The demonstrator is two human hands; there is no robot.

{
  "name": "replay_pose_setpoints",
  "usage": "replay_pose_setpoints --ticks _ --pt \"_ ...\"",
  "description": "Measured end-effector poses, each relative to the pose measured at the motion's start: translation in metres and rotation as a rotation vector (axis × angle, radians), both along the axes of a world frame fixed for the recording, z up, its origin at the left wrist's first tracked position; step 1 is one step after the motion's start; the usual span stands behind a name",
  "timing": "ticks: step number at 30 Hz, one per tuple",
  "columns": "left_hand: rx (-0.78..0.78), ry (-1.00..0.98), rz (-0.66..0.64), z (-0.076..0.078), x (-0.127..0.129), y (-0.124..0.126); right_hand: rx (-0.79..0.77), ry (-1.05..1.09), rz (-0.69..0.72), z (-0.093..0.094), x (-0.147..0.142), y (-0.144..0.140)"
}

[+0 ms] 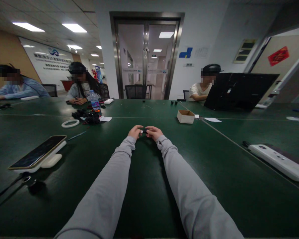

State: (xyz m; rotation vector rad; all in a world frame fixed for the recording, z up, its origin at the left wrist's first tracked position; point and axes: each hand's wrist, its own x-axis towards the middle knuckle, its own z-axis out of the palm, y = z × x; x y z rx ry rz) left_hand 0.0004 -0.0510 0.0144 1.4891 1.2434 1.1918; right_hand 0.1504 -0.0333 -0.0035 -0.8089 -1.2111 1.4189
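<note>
Both hands, left [135,131] and right [153,132], met over the desk [149,186], fingers pinching a small dark part [144,131] between them, well short of the box [185,116]; fitting seemed underway, needing steady alignment.

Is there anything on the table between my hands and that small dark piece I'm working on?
Nothing visible: the left hand and right hand both already pinch the small dark part between them, above the green table. The cardboard box sits apart, farther back to the right.
</note>
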Motion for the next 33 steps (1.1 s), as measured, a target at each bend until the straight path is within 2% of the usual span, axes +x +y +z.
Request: replay_pose_setpoints --ticks 18,23,25,28,30,33 --pt "0.014 -0.036 -0.002 0.0 0.0 0.0 -0.01 -0.027 -0.005 0.005 0.0 -0.005" --pt "0.055 -0.063 0.044 -0.005 -0.002 0.003 0.027 -0.164 -0.001 0.009 -0.003 -0.01" --pt "0.082 -0.007 0.078 -0.007 -0.003 0.004 0.053 -0.286 0.002 0.011 -0.005 -0.012" --pt "0.143 0.184 0.106 -0.01 -0.004 0.004 0.104 -0.441 -0.023 0.015 -0.009 -0.015" --pt "0.17 0.292 0.104 -0.011 -0.002 0.002 0.117 -0.471 -0.025 0.018 -0.01 -0.017" --pt "0.168 0.328 0.072 -0.01 0.004 -0.003 0.088 -0.445 0.008 0.022 -0.011 -0.021"
